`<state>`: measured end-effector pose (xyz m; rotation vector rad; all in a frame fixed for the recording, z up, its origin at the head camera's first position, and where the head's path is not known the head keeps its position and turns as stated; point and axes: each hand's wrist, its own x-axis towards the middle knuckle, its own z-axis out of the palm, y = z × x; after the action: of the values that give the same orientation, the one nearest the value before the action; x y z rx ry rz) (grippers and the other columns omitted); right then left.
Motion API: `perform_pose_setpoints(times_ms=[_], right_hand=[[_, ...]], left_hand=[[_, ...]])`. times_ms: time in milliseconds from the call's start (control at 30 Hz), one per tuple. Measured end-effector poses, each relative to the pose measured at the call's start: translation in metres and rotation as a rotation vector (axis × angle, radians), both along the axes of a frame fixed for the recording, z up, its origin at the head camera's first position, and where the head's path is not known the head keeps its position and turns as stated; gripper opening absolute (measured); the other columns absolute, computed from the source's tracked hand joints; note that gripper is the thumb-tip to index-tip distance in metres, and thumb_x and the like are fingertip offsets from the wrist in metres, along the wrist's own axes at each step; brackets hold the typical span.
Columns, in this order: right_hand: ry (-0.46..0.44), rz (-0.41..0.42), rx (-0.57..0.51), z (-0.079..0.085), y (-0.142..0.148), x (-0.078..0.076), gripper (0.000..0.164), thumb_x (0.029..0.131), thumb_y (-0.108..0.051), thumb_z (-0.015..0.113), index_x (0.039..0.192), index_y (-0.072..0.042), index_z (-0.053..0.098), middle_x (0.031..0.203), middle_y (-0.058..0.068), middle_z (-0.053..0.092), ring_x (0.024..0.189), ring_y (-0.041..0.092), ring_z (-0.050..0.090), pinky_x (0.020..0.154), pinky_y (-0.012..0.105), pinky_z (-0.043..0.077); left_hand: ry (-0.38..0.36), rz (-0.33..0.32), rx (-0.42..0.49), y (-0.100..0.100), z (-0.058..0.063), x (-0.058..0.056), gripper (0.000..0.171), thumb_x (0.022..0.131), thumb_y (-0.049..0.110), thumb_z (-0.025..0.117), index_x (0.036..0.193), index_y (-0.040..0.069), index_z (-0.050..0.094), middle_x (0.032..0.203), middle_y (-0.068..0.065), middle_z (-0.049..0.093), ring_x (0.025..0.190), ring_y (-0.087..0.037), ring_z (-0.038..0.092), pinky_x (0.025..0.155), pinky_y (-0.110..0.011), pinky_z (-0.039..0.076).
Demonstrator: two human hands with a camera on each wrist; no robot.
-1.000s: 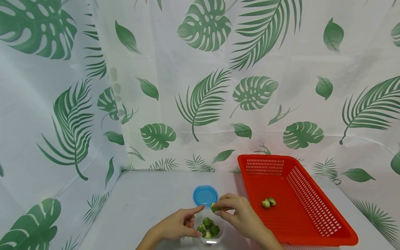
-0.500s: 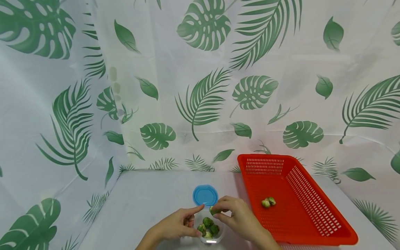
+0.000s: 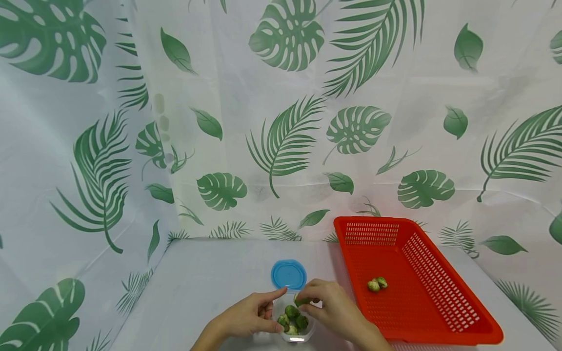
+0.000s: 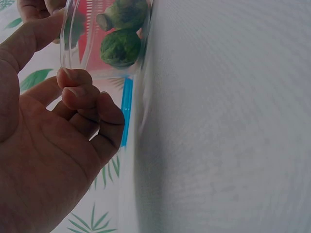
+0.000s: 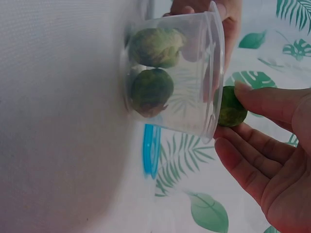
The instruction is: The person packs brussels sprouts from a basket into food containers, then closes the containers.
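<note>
A clear plastic container (image 5: 192, 114) stands on the table with several Brussels sprouts (image 3: 291, 312) in it. My left hand (image 3: 252, 314) holds it from the left, index finger at the far rim and thumb at the near side; its other fingers are curled. Between thumb and fingertips, my right hand (image 3: 333, 307) pinches another Brussels sprout (image 5: 232, 108) at the container's mouth, over its far right part in the head view. In the right wrist view this sprout lies right at the rim, partly behind it.
Behind the container lies a blue lid (image 3: 288, 274), flat on the white table (image 3: 206, 278). To the right, a red perforated basket (image 3: 421, 312) holds a small group of Brussels sprouts (image 3: 374, 285). Leaf-patterned sheets (image 3: 281, 146) rise at the back and left.
My right hand has come down and slightly nearer, bringing its Brussels sprout from beyond the far rim to the container's mouth. The left hand has stayed in place.
</note>
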<state>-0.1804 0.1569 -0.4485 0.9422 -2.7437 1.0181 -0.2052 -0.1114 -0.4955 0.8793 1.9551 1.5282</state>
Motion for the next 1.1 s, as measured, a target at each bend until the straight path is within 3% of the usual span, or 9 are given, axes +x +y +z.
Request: perform_pose_setpoints(times_ms=[200,533,800,1100], right_hand=[[0.022,0.024,-0.005,-0.0023,-0.0034,0.0005,0.011,0.09,-0.015,0.082,0.1,-0.021,0.082,0.098,-0.012,0.074,0.088,0.001,0.067,0.072,0.027,0.059],[-0.014,0.033,0.011,-0.003,-0.0057,0.0004,0.01,0.091,-0.019,0.082,0.101,-0.021,0.082,0.099,-0.012,0.074,0.087,-0.001,0.065,0.072,0.021,0.058],[0.043,0.029,0.054,-0.0064,-0.0078,0.0007,0.011,0.089,-0.015,0.084,0.099,-0.019,0.083,0.096,-0.012,0.073,0.087,0.0,0.065,0.076,0.027,0.062],[0.034,0.012,0.095,-0.0087,-0.0085,0.001,0.011,0.088,-0.016,0.084,0.099,-0.02,0.084,0.095,-0.012,0.071,0.083,0.0,0.062,0.074,0.021,0.059]], left_hand=[[-0.001,0.002,-0.001,-0.0002,0.0003,-0.0003,0.077,0.095,0.014,0.077,0.161,0.021,0.038,0.08,0.003,0.05,0.057,-0.002,0.036,0.054,-0.017,0.037],[0.016,0.005,-0.01,0.0,0.0004,-0.0003,0.078,0.094,0.015,0.078,0.161,0.018,0.039,0.079,0.005,0.049,0.058,-0.001,0.036,0.055,-0.016,0.036],[0.02,0.001,-0.017,-0.0005,-0.0007,-0.0004,0.081,0.094,0.019,0.079,0.162,0.016,0.037,0.078,0.007,0.05,0.058,0.0,0.037,0.055,-0.015,0.036],[0.008,-0.001,-0.01,0.0001,-0.0016,-0.0009,0.081,0.094,0.019,0.079,0.163,0.017,0.036,0.078,0.007,0.05,0.058,0.0,0.037,0.055,-0.015,0.036]])
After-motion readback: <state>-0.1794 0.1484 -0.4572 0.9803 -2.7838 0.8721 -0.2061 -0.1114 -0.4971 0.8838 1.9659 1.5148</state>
